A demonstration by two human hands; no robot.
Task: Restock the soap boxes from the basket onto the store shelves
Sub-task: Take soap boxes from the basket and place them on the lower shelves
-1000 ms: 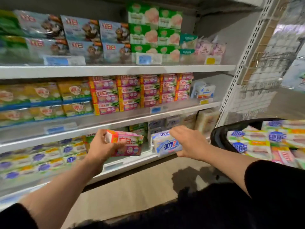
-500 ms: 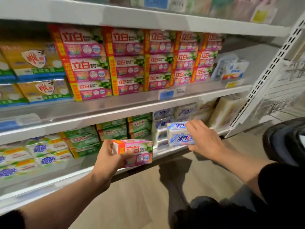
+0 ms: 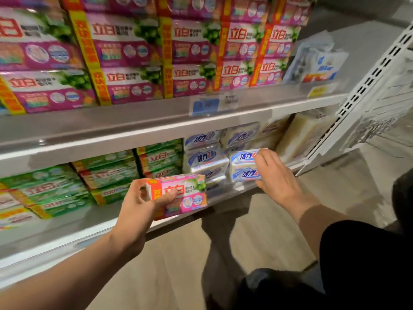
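My left hand (image 3: 138, 209) grips a pink soap box (image 3: 185, 194) by its left end, holding it in front of the lower shelf (image 3: 73, 231). My right hand (image 3: 274, 177) holds a white and blue soap pack (image 3: 242, 165) at the front of the lower shelf, next to a stack of the same white and blue packs (image 3: 206, 157). The upper shelf (image 3: 134, 128) carries stacked rows of pink soap boxes (image 3: 125, 52). The basket's dark edge (image 3: 402, 191) shows at the right border.
Green soap boxes (image 3: 107, 173) fill the lower shelf to the left of the white packs. Pale bars (image 3: 301, 133) stand at its right end by the perforated white upright (image 3: 366, 86). Blue price tags (image 3: 205, 106) hang on the upper shelf edge. Wooden floor (image 3: 178, 253) lies below.
The view has moved closer to the shelves. My right hand has carried the white and blue pack further in, onto the lower shelf. My left hand keeps its hold on the pink box.
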